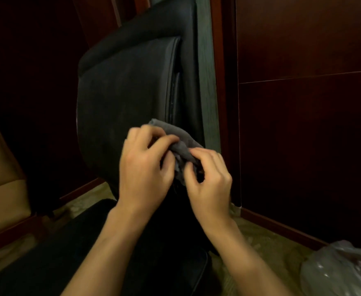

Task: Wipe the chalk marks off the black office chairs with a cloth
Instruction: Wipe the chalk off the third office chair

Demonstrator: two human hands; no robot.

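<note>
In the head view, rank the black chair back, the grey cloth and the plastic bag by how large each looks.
1. black chair back, by far the largest.
2. plastic bag, partly cut off by the frame edge and nearer the camera, so its rank is unsure.
3. grey cloth, bunched and partly hidden by both hands.

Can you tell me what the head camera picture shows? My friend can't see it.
Two hands, the left hand and the right hand, hold a crumpled grey cloth in front of a black office chair. A clear plastic bag lies on the floor at the lower right.
</note>
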